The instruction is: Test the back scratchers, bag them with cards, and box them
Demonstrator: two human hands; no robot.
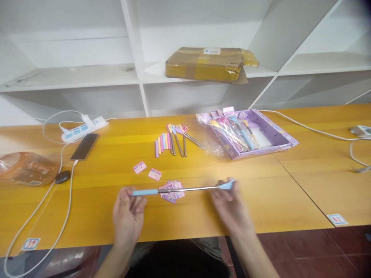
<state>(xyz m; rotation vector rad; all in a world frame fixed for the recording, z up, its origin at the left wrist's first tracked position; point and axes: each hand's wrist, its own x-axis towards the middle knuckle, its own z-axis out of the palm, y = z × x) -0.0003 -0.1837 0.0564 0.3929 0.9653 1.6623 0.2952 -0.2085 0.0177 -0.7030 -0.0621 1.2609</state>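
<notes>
A telescopic back scratcher with a blue grip and a blue claw head is stretched out level above the table. My left hand is closed on the end of its blue grip. At the other end my right hand, slightly blurred, has its fingers closed around the claw head. Beneath the rod lies a small pile of printed cards, with two loose cards just behind. Farther back are a row of coloured grip sleeves and several metal rods with claw heads.
A purple display box holds bagged back scratchers. To the left are a phone, a power strip, cables, a dark mouse-like object and an orange plastic package. A taped carton sits on the shelf.
</notes>
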